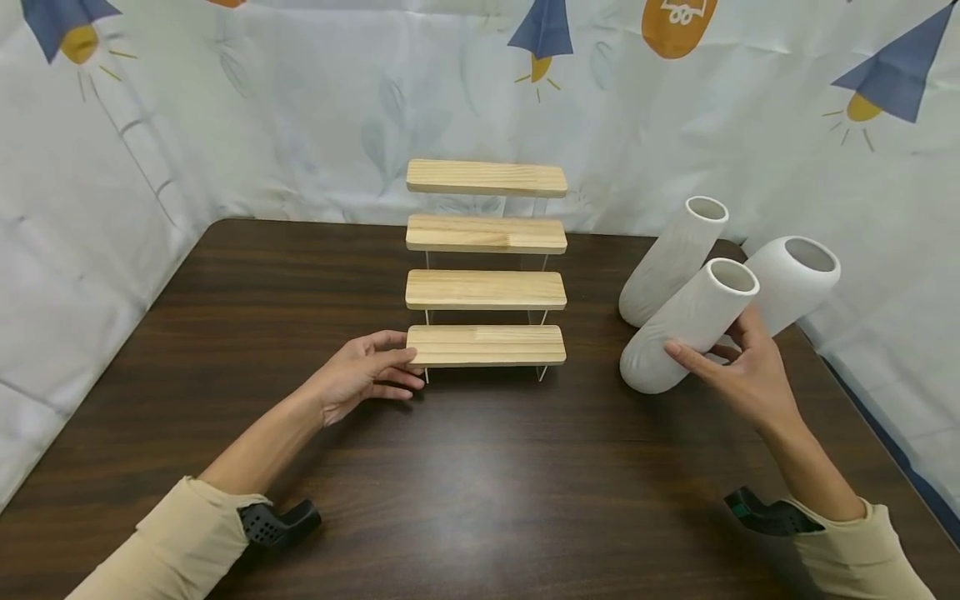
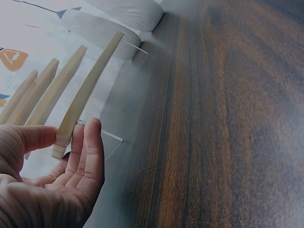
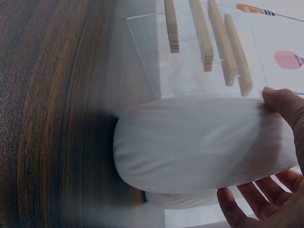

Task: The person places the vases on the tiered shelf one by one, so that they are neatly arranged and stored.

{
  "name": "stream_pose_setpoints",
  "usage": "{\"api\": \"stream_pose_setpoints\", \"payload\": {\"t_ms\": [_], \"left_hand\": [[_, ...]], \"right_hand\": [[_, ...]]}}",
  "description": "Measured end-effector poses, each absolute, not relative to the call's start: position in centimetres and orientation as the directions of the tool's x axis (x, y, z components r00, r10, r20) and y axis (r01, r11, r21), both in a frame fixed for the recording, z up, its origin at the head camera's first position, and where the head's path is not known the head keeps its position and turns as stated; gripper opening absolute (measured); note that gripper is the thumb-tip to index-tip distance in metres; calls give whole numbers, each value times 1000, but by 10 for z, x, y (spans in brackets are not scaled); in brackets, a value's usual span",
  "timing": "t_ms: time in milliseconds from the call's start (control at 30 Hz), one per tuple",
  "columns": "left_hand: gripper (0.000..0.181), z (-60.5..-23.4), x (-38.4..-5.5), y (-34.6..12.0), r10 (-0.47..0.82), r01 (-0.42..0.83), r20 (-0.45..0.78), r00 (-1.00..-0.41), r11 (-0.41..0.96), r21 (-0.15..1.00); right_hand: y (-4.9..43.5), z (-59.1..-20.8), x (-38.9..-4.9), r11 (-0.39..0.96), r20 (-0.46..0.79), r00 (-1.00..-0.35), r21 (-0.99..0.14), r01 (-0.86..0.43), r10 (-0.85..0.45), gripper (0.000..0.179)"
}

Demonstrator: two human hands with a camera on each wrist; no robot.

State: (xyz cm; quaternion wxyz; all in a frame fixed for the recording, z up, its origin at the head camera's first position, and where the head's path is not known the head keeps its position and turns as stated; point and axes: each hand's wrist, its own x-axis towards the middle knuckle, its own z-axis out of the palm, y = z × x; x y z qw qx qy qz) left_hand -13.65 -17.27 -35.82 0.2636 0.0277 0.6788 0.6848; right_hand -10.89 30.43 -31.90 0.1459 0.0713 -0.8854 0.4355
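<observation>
A tiered display stand has pale wooden boards stepped up on clear supports. My left hand pinches the left end of its lowest board, thumb on top and fingers beneath; the left wrist view shows the same board between thumb and fingers. Over on the right, my right hand holds the front white vase, a tall cylinder with an open mouth. In the right wrist view the thumb lies on one side of this vase and the fingers on the other.
Behind the held vase stand a slim white vase and a rounder white vase, close together. Everything stands on a dark wood-grain table. A white printed curtain hangs along the back and sides.
</observation>
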Motion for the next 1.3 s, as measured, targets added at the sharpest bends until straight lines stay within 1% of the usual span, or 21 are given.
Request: {"api": "stream_pose_setpoints", "payload": {"t_ms": [267, 433, 600, 767, 1000, 1300], "left_hand": [[64, -357, -135, -172, 385, -326, -325, -864, 66, 943], [67, -357, -134, -172, 384, -324, -327, -864, 75, 943], [65, -357, -135, -172, 381, -328, -334, -862, 83, 941], [64, -356, -135, -172, 378, -331, -337, -862, 83, 940], [65, -355, -135, -170, 383, -327, -334, -861, 84, 941], [62, -355, -135, -170, 370, -335, -341, -864, 83, 939]], "right_hand": [[305, -321, -109, 614, 322, -947, -750, -247, 13, 81], [304, -323, -111, 612, 344, -939, -747, -260, 21, 80], [301, -323, -109, 603, 362, -932, -749, -273, 27, 77], [297, -321, -108, 605, 373, -928, -739, -296, 2, 79], [289, -313, -107, 591, 421, -906, -719, -366, -49, 79], [279, -298, -106, 555, 444, -895, -732, -396, -53, 79]]}}
